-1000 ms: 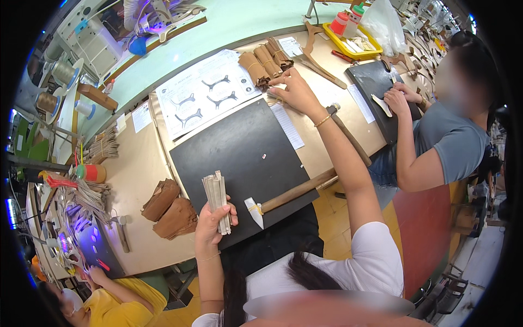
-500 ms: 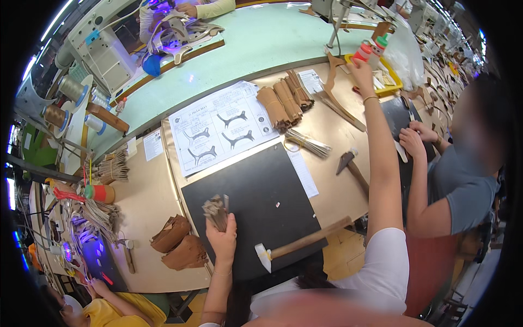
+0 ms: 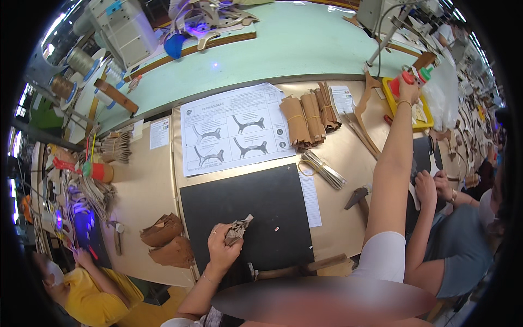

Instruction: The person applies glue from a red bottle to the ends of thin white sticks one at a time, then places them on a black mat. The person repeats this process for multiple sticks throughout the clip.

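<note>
My left hand (image 3: 224, 248) is closed around a bundle of greyish-brown leather strips (image 3: 237, 231) over the black board (image 3: 248, 201). My right arm stretches far out to the yellow tray (image 3: 424, 124) at the back right. There my right hand (image 3: 409, 92) has its fingers around a red-topped bottle (image 3: 405, 78); the hand hides its lower part. Right beside it is a bottle with a green cap (image 3: 425, 73). A hammer's wooden handle (image 3: 327, 262) lies across the board's near edge, its head mostly hidden.
Behind the board lie a sheet of drawings (image 3: 231, 131), rolled brown leather bundles (image 3: 312, 117) and tied thin strips (image 3: 327, 170). Another hammer (image 3: 358, 199) lies near my right arm. Brown leather pieces (image 3: 166, 240) sit left of the board. Co-workers sit on both sides.
My left hand has tilted the strip bundle over to the right. My right hand stays at the red-topped bottle. The head view has shifted, and the near hammer's head is now mostly covered.
</note>
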`<state>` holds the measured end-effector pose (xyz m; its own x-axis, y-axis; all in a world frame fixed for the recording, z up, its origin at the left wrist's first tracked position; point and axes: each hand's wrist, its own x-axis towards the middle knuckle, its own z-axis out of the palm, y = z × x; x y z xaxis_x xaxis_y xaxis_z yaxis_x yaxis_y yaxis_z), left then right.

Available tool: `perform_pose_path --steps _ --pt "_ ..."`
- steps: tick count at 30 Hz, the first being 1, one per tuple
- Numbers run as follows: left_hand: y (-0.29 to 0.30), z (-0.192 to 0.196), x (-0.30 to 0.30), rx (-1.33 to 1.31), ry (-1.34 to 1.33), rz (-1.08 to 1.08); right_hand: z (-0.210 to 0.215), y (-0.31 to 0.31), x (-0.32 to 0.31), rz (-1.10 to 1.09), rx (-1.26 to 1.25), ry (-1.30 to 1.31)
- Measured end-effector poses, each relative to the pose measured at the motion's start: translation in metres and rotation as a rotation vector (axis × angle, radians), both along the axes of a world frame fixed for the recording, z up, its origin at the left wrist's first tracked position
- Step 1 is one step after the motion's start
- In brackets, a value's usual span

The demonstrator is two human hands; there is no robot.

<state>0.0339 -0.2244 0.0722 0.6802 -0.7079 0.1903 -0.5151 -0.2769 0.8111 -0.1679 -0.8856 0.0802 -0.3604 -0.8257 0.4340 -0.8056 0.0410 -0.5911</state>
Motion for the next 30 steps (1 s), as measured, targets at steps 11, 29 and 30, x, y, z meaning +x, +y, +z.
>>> perform_pose_path --steps 11,29,30 --pt "-0.021 0.044 0.056 0.434 -0.461 -0.288 0.059 0.078 0.011 0.452 -0.314 -0.605" --pt "0.022 0.028 0.053 0.472 -0.563 -0.143 0.074 0.505 0.068 1.327 0.612 -0.711" --pt "0.023 0.031 0.048 0.353 -0.514 -0.153 0.071 0.513 0.071 1.265 0.652 -0.670"
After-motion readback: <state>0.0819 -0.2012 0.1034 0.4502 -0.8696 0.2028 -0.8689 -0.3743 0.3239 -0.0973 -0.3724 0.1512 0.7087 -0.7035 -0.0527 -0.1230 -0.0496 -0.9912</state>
